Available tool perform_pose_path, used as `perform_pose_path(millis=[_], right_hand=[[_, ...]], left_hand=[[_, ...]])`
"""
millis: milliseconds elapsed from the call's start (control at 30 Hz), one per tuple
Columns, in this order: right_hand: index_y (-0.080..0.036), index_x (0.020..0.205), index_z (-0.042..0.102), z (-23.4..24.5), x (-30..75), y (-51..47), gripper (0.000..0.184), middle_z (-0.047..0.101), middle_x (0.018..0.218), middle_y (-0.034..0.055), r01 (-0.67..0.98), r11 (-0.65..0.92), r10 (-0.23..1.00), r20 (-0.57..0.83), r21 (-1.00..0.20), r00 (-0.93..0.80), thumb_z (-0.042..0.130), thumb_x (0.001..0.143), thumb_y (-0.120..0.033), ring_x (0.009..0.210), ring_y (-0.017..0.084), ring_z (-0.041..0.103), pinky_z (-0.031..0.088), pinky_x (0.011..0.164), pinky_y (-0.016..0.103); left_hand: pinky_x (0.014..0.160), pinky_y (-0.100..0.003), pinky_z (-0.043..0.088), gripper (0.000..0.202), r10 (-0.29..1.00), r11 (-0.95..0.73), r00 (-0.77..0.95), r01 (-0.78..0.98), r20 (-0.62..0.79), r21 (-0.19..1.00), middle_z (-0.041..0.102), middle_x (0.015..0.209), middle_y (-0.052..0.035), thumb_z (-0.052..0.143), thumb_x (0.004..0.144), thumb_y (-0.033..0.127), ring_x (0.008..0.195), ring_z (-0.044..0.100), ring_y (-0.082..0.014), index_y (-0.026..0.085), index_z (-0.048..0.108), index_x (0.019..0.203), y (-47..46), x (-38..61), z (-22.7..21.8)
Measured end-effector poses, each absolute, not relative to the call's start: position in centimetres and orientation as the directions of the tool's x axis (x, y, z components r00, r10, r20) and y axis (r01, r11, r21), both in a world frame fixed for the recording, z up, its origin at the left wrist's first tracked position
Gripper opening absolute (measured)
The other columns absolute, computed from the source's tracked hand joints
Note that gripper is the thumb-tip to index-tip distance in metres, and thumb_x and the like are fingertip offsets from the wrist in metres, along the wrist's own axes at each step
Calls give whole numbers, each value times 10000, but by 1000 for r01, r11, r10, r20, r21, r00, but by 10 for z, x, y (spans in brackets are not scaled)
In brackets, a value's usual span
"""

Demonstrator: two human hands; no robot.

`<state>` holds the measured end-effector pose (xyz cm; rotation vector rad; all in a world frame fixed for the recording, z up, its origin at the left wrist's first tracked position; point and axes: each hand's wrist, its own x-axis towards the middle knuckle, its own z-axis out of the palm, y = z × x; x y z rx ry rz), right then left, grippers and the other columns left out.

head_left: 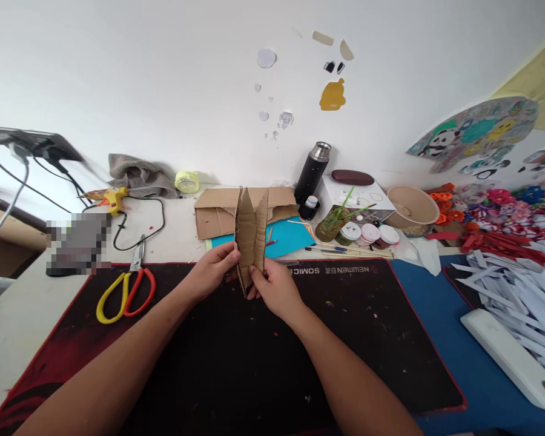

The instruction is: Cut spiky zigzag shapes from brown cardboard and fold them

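Note:
A folded piece of cardboard (pixel 249 236) stands upright in front of me, creased down the middle so its two halves form a V with pointed tops. My left hand (pixel 218 266) grips its left edge, thumb on the near side. Lower down on the right half, my right hand (pixel 272 287) pinches it between thumb and fingers. Both hands are above the black desk mat (pixel 236 375). Behind the piece lie more cardboard (pixel 211 221) and a blue sheet of paper (pixel 290 236) with a red pencil on it.
Scissors (pixel 129 290) with one yellow and one red handle lie at left, near a yellow glue gun (pixel 114 198) and its cord. A black thermos (pixel 315 166), paint jars (pixel 370 235) and a bowl (pixel 411 206) stand at the back right. White paper strips (pixel 522 303) pile up far right.

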<state>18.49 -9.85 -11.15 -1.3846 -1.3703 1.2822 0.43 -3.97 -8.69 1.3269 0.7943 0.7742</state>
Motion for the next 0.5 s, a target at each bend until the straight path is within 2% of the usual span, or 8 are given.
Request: perform_pose_path(millis=[100, 233, 333, 400, 500], right_hand=[[-226, 930, 634, -116, 182, -100, 194, 736, 692, 12, 217, -117, 987, -138, -969, -85, 604, 1059, -368, 569, 189, 739, 508, 551, 258], [-221, 932, 636, -117, 183, -99, 187, 751, 723, 21, 232, -131, 984, -155, -964, -88, 636, 1050, -366, 558, 175, 726, 490, 543, 249], [-220, 921, 635, -114, 186, -98, 213, 755, 747, 20, 205, -127, 983, -151, -971, -107, 640, 1048, -391, 553, 167, 719, 486, 545, 246], [-219, 910, 632, -111, 188, -98, 219, 759, 765, 22, 201, -118, 984, -142, -972, -110, 631, 1048, -389, 561, 170, 724, 493, 553, 251], [-213, 946, 657, -106, 189, -98, 202, 762, 785, 27, 212, -123, 983, -148, -969, -105, 658, 1031, -396, 592, 183, 737, 505, 562, 260]], left_hand=[[544, -268, 408, 608, 870, 114, 481, 25, -112, 993, 526, 663, 37, 712, 832, 810, 566, 456, -129, 214, 596, 818, -39, 5, -86], [543, -260, 394, 645, 884, 63, 457, 105, -104, 992, 494, 629, 47, 696, 817, 842, 563, 435, -122, 212, 571, 750, -38, 6, -86], [593, -293, 477, 604, 871, 71, 481, 80, -101, 994, 578, 678, 19, 636, 901, 803, 612, 538, -159, 204, 624, 829, -39, 4, -86], [694, -347, 560, 553, 867, 89, 488, 46, -100, 995, 665, 764, -14, 616, 947, 752, 712, 636, -209, 202, 660, 925, -39, 1, -85], [802, -388, 592, 497, 914, 53, 397, 96, -87, 994, 728, 858, -38, 644, 941, 703, 822, 678, -250, 206, 670, 946, -37, -5, -83]])
